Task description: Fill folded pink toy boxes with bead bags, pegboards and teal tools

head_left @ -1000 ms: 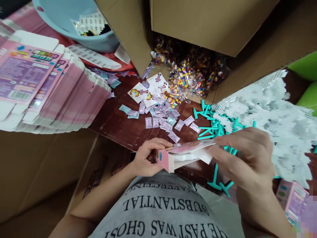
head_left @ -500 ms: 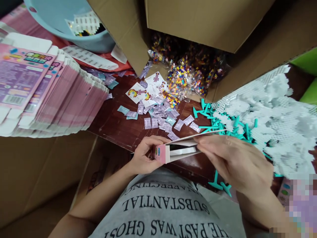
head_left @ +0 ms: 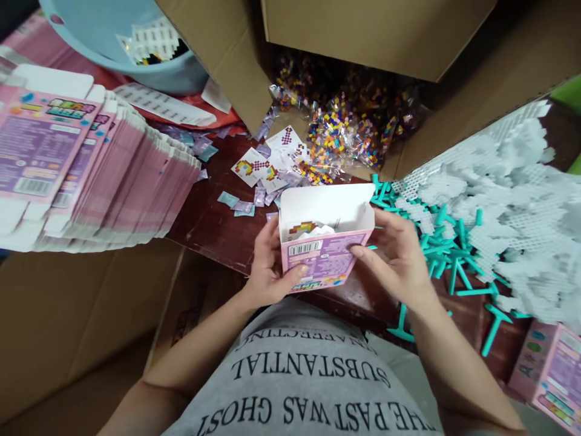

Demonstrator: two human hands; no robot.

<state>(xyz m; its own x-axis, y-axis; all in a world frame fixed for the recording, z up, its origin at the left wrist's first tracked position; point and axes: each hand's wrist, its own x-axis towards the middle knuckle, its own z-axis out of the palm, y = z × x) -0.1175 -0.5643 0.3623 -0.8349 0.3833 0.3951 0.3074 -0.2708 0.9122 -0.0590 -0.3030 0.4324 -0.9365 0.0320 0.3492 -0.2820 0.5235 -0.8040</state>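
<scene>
- Both hands grip one small pink box (head_left: 323, 261) just above the near edge of the dark wooden table (head_left: 213, 224): the left hand (head_left: 267, 269) wraps its left side with the thumb on the front, and the right hand (head_left: 397, 257) clasps its right side with fingertips (head_left: 358, 253) pressed on the printed face.
- At far left, a fanned stack of flat pink cartons (head_left: 86, 163) lies unfolded, barcode panels facing up.
- Behind that stack, a light blue basin (head_left: 113, 36) holds white pegged sheets and some dark pieces.
- Below the table edge on the left stands a plain cardboard carton (head_left: 68, 315), whose contents cannot be made out.
- The held box stands with its white lid flap (head_left: 327, 203) raised; inside show a printed pattern card and a bit of white material, tucked against the back wall.
- Just behind it, lilac sachets (head_left: 254, 203) and pattern cards (head_left: 258, 166) lie scattered on the wood.
- Further back, a big cardboard box (head_left: 345, 30) lies open on its side, with clear bags of coloured beads (head_left: 345, 133) spilling from it.
- Right of the hands, teal plastic tools (head_left: 449, 254) are heaped loosely.
- Beside them, a mound of white pegboards (head_left: 512, 218) fills a cardboard flap.
- At the lower right corner lies another pink box (head_left: 549, 375), closed.
</scene>
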